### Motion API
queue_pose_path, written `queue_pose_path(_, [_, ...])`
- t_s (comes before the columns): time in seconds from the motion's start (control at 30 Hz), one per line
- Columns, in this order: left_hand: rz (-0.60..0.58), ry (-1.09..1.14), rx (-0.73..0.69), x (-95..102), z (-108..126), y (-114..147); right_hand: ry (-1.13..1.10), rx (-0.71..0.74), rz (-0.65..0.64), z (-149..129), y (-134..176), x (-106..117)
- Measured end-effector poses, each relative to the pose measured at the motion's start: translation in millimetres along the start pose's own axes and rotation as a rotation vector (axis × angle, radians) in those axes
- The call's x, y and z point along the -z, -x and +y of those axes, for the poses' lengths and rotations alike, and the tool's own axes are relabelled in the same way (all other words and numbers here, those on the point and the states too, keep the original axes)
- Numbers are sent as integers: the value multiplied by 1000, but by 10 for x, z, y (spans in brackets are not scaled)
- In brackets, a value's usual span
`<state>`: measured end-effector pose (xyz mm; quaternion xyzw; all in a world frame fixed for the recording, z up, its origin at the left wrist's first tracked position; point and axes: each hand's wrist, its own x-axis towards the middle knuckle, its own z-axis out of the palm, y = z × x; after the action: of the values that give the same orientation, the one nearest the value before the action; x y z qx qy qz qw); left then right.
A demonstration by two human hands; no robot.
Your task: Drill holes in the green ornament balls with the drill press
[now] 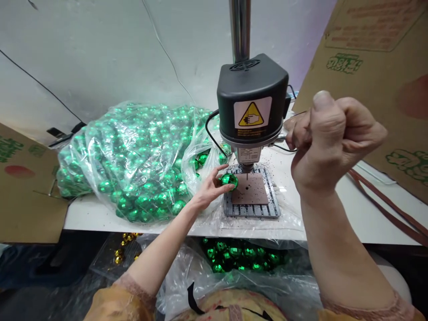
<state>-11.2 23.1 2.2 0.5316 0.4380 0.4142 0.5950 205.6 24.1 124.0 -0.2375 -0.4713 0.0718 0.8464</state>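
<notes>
Between the thumb and fingers of my left hand [209, 189] is a shiny green faceted ball [230, 179]. It is just left of the thin drill bit [247, 176], over the edge of a brown board [256, 195]. The board, with a dark hole in it, lies on the slotted metal base [272, 205] of a small black drill press [252, 84]. My right hand [329, 138] is raised at the machine's right side, closed around its lever [280, 137]. The lever's grip is mostly hidden by the fingers.
A large clear bag of green balls [133, 156] fills the table's left side. An open bag of green balls [240, 256] is below the front edge. Cardboard boxes [377, 89] flank the table. Dark shavings surround the base. A brown strap [384, 205] lies right.
</notes>
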Motion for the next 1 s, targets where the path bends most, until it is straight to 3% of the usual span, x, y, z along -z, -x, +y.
queue_pose_path(0.07, [-26, 67, 12, 7, -1, -4, 6, 4, 1, 5, 0, 2])
queue_pose_path(0.17, [44, 166, 65, -15, -63, -55, -3, -3, -1, 10, -2, 0])
queue_pose_path(0.53, [159, 194, 9, -180, -264, -288, 24, -7, -18, -1, 6, 4])
queue_pose_path(0.8, [90, 127, -144, -199, -519, -373, 27, -24, -13, -55, 41, -24])
queue_pose_path(1.0, [-10, 72, -180, -164, -573, -399, 50, -43, -14, -56, 46, -26])
